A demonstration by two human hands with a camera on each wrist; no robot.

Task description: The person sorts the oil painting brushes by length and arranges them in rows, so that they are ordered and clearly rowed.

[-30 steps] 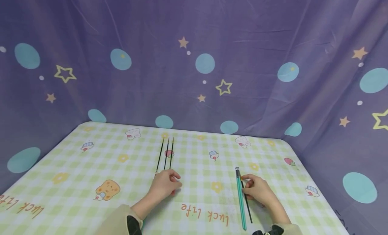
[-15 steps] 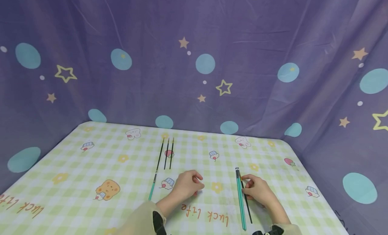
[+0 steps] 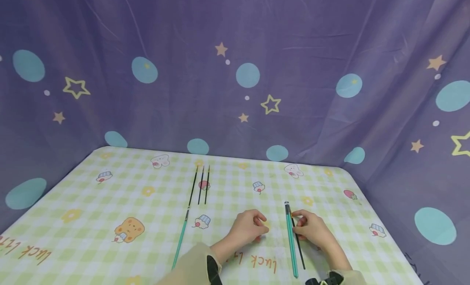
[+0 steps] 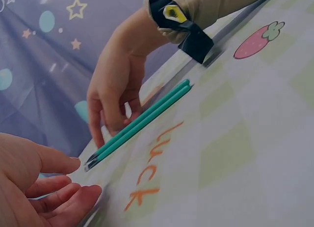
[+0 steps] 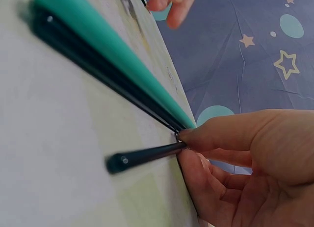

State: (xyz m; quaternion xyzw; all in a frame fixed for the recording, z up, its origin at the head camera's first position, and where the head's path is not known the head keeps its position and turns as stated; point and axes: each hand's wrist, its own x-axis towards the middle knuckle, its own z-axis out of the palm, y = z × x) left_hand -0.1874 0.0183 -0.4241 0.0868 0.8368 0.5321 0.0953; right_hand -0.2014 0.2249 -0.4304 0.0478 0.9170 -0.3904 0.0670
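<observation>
My right hand point(image 3: 312, 228) pinches a black-handled paintbrush point(image 3: 300, 252) between thumb and fingertips, near its orange-gold ferrule, at the right of the table. Against its left side lie two teal-handled paintbrushes point(image 3: 291, 244), close together; their teal handles point(image 4: 142, 120) show plainly in the left wrist view. In the right wrist view the black handle point(image 5: 142, 159) leads out from under my thumb. My left hand point(image 3: 247, 227) hovers left of these brushes with fingers loosely bent and nothing in them. Its fingers point(image 4: 64, 197) point toward the brush heads in the left wrist view.
Three thin black paintbrushes point(image 3: 203, 186) lie side by side at the left-centre of the table. Just below the leftmost lies another teal-handled paintbrush point(image 3: 180, 244), partly covered by my left sleeve. A checked cloth point(image 3: 147, 211) covers the table, with a purple curtain point(image 3: 183, 93) behind.
My left hand has moved right from beside the black paintbrushes toward the right-hand brushes, uncovering the teal-handled paintbrush on the left. My right hand has stayed in place.
</observation>
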